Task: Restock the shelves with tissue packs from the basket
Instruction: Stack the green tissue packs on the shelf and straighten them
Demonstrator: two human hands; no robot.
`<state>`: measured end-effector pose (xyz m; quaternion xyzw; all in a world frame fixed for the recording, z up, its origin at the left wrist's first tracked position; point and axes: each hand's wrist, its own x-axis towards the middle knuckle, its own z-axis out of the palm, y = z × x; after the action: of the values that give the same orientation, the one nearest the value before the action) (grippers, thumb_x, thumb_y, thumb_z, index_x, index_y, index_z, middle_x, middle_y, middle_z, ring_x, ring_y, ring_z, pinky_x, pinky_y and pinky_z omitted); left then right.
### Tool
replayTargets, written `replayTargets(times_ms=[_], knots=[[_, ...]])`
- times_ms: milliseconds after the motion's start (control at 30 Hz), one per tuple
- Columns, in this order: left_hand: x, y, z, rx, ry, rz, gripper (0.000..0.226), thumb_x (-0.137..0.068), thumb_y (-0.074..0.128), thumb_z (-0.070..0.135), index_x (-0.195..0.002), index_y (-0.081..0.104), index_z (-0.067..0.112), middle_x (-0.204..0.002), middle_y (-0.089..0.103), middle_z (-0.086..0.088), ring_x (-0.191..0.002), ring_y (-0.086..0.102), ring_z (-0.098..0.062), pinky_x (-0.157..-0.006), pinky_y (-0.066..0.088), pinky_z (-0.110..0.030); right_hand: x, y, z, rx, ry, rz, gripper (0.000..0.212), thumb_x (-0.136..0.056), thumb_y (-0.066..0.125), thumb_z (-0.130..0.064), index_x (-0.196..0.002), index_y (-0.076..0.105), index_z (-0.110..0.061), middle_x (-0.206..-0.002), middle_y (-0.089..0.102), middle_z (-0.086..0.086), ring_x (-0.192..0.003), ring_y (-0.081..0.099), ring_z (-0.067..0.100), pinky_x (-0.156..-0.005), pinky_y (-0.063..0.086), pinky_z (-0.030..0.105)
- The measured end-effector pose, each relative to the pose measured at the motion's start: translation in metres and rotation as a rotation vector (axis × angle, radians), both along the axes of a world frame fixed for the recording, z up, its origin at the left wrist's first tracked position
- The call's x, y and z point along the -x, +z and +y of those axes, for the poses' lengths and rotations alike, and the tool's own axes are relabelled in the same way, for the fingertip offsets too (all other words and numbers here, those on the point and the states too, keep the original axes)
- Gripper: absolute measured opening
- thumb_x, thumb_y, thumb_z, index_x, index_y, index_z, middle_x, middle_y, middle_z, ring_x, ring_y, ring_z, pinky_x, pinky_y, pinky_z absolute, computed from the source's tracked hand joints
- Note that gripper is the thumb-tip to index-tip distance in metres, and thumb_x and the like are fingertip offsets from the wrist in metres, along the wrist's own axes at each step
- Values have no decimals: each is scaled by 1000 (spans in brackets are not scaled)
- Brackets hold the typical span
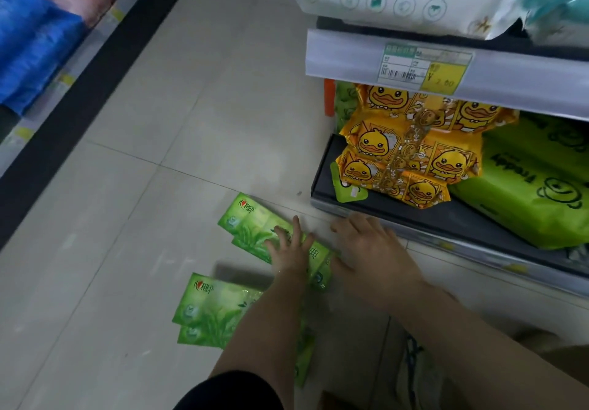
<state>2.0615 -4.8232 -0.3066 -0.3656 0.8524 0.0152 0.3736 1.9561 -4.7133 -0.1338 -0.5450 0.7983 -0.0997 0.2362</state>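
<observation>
I have both hands down on the floor (143,154) in front of the bottom shelf (328,167), and no basket shows in my view. The tissue packs (251,223) I am after lie on the tiles in two loose heaps. The far heap is fanned out just left of the shelf's front edge, and the near heap (207,307) is partly hidden under my left forearm. My left grip (288,247) is wide, fingers spread flat and pressing on top of the far heap; it holds nothing. My right grip (366,250) is also wide and flat, palm down at the right end of that heap, just beside the shelf lip. It is blurred, so I cannot tell whether its fingertips touch the packs. I judge these packs light, thin and soft, with glossy film that will slide pack on pack, so a pinch at one corner would likely spill the fan. I think it better to square the heap between both palms and take it by its long edges, thumb on top and fingers beneath. On the shelf, yellow duck packs (408,154) stand behind a small green pack (347,188), with big green bundles (526,192) to their right.
</observation>
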Motion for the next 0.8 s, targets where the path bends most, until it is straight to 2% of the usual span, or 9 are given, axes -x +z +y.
replayTargets(times_ms=[67,200,367,533,600,700,800], knots=[[-1,1,-2,2,-5,45,82,-91,55,13,-149,2,37,-158,-23,-4,-143,2,-44,-104,26,-61,-1,1,0,1,-6,1,39,-88,51,-29,-124,49,-15,-124,48,8,-118,44,29,-95,36,40],[-11,17,-18,-40,-24,87,99,-81,69,13,-149,0,35,-159,-19,4,-144,3,-40,-106,27,-58,-3,0,0,-14,3,-11,42,-89,50,-30,-129,44,-19,-128,45,5,-122,39,26,-98,32,37],[-17,63,-46,-76,-93,125,109,-67,80,28,-147,7,32,-157,17,4,-138,24,-28,-105,28,-54,-9,-2,5,-86,33,-10,42,-91,46,-33,-130,39,-20,-131,41,2,-126,34,24,-101,29,36],[-12,116,-60,-134,-57,214,112,-56,83,41,-145,14,34,-143,35,4,-129,31,-27,-101,33,-51,-9,12,5,-112,96,65,49,-90,48,-28,-136,34,-19,-135,39,4,-128,34,26,-103,28,37],[-10,136,-61,-184,-27,279,115,-55,84,40,-146,15,35,-143,35,4,-131,31,-25,-103,33,-49,-9,23,2,-100,116,110,56,-88,52,-23,-139,29,-20,-139,35,5,-129,33,28,-104,28,39],[-4,168,-59,-258,-25,367,114,-56,84,38,-147,16,35,-142,35,4,-132,31,-23,-107,32,-46,-7,39,-4,-87,187,198,78,-83,61,-15,-145,15,-24,-147,21,7,-129,33,31,-103,32,42],[2,203,-56,-334,-34,460,113,-56,84,35,-148,18,36,-137,38,4,-130,32,-21,-106,36,-45,-8,58,-10,-42,331,348,89,-81,69,-19,-142,4,-26,-153,7,11,-129,37,34,-99,40,43]])
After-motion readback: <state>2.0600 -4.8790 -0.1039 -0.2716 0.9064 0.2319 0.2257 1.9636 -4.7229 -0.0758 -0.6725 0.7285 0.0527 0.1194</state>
